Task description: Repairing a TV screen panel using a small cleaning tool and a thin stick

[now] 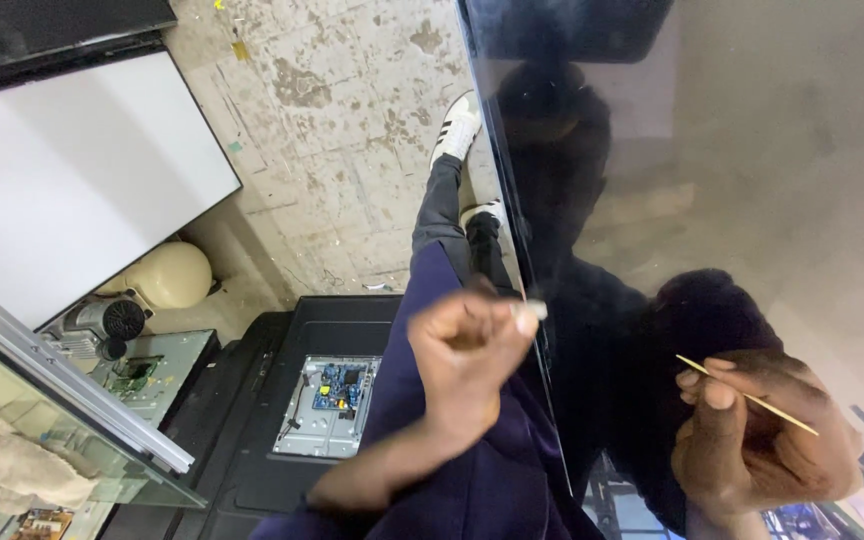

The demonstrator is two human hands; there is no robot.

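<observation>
My hands at the dark glossy screen panel

My right hand is pinching a thin wooden stick; my left hand is clenching at the panel edge (holding something small and pale, I cannot tell what).

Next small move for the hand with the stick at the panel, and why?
Probably bring the right hand and its thin wooden stick toward the dark glossy panel's left edge. The left hand already pinches at that edge, while the stick's tip sits over the glass, away from it.
</observation>
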